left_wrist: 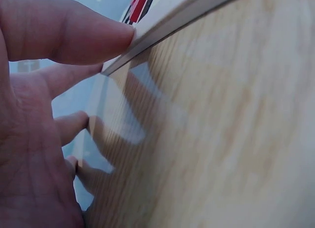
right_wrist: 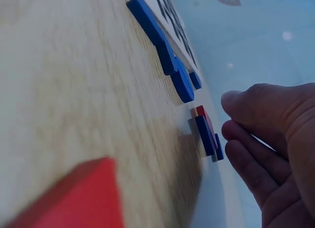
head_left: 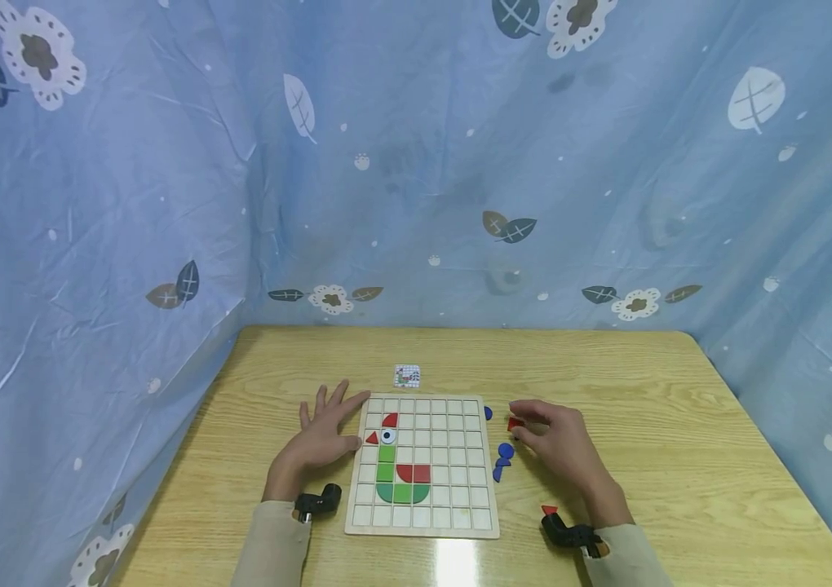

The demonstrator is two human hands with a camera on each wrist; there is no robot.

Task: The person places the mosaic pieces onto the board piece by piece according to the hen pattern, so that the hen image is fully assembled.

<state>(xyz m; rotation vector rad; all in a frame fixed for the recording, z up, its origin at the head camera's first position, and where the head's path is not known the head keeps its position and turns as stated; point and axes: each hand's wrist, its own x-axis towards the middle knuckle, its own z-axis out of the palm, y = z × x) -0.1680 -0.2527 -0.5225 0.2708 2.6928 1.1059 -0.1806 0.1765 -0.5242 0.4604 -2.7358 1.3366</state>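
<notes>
Left hand (head_left: 322,436) lies flat beside the pale wooden grid board (head_left: 423,465); right hand (head_left: 559,444) reaches, fingers loose, for a small red wooden piece (head_left: 515,424), which the right wrist view shows stacked with blue.

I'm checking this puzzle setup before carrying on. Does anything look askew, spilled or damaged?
Nothing stands out. The wooden grid board lies flat and square on the table, its coloured pieces sitting inside their cells. A few loose blue pieces and a red triangle lie beside it, near the right hand; no damage shows.
</notes>
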